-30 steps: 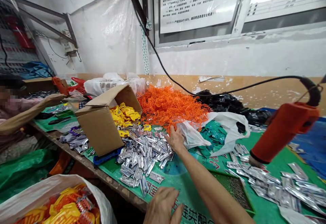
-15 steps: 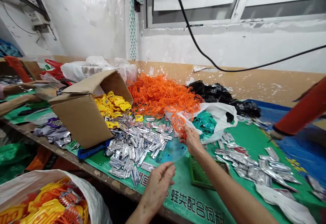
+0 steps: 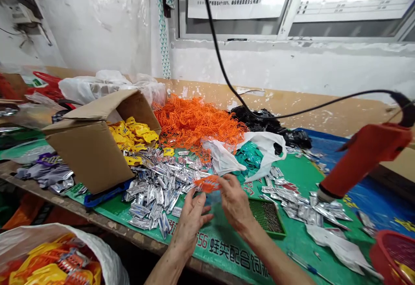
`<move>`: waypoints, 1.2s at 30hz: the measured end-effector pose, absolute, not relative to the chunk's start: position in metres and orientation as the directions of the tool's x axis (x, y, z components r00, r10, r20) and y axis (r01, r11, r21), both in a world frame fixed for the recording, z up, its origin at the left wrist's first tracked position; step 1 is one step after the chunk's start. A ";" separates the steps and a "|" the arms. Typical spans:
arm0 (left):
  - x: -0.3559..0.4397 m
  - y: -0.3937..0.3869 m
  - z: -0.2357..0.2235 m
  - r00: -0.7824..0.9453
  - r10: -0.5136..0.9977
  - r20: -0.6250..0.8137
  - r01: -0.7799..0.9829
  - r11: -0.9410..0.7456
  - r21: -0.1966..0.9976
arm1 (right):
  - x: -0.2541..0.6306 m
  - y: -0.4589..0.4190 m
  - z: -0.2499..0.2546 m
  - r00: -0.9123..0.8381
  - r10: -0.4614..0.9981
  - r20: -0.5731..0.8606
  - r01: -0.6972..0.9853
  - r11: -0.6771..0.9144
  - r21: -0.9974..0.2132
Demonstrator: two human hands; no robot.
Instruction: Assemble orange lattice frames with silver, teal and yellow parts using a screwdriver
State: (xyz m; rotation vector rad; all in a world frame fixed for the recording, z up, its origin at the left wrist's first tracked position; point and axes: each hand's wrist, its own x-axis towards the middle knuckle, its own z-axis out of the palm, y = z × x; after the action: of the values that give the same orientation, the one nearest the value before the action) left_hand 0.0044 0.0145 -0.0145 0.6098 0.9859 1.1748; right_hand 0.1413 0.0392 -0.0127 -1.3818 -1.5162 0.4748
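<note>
While the right grip (image 3: 235, 205) pinches orange mesh (image 3: 207, 184), left grip (image 3: 191, 220) spread above green mat (image 3: 292, 237)

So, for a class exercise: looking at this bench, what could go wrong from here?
The orange mesh piece, held by the right hand beside the left hand, sits above the silver sachets; if dropped, it could get lost among them.

The orange hanging tool has its tip close to the sachets at right; a knock might swing it into them.
</note>
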 end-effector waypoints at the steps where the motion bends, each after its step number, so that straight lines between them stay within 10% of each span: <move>1: 0.007 0.016 -0.013 0.086 0.948 -0.307 -0.496 0.308 0.812 | 0.134 0.032 -0.013 0.116 0.909 0.401 0.525 0.286 -0.802; 21: 0.040 0.025 -0.020 -0.148 0.981 -0.124 -0.245 0.085 0.966 | 0.142 0.022 -0.032 0.395 0.855 0.335 0.462 0.130 -0.877; 27: 0.050 0.019 -0.013 -0.037 0.980 -0.195 -0.602 0.134 0.787 | 0.139 0.017 -0.032 0.356 0.815 0.457 0.544 0.217 -0.810; 36: 0.036 0.021 -0.007 0.021 0.986 -0.166 -0.567 0.148 0.810 | 0.138 0.006 -0.029 0.190 0.743 0.642 0.682 0.371 -0.631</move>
State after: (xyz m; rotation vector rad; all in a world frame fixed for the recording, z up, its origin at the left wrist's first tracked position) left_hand 0.0359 0.0209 -0.0075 0.6304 0.8514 1.3367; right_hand 0.1381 0.0063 -0.0286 -1.3370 -1.5175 0.0692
